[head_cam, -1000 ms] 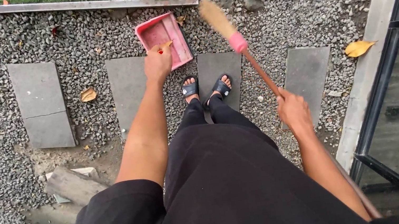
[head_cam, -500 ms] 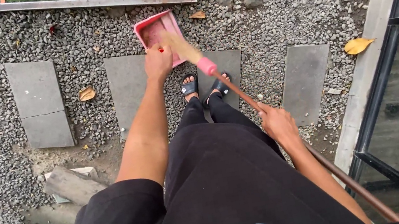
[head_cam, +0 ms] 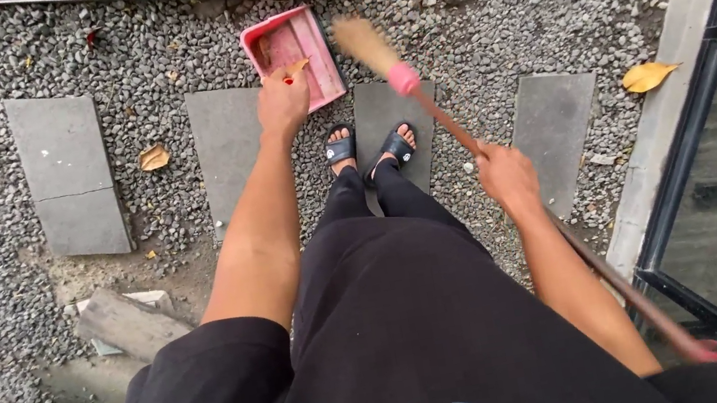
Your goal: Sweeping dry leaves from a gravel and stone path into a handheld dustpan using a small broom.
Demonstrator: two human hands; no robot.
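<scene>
Person stands on a grey paver (head_cam: 383,116), black sandals, looking straight down. Left hand (head_cam: 284,103) reaches far, its grip wrapped around the dustpan (head_cam: 292,44) handle; the handle itself is hidden under the fingers, only an orange bit shows at the thumb. The dustpan is pink-red, sits on gravel (head_cam: 117,67) at the far edge of the pavers, just left of the broom head. A brownish scrap lies inside it near the left wall, too small to identify.

Right hand (head_cam: 506,176) has a closed grip on the broom (head_cam: 418,91) stick, about mid-shaft. The stick runs diagonally from the lower right up to the far centre. Its near end passes behind the right forearm and is partly cut off near the frame's bottom right, where a pink tip shows. The straw head is motion-blurred, so it is hard to tell whether it touches the ground; it is just beside the dustpan's right edge. A pink collar joins head and stick.

Yellow leaf (head_cam: 648,75) lies on the right beside a concrete kerb; a smaller leaf (head_cam: 153,157) lies left on the gravel. Wood plank (head_cam: 124,323) lies near left, partly covered by the black sleeve. A grille at the bottom left is cut off. The dark glass door on the right is only partly in view.
</scene>
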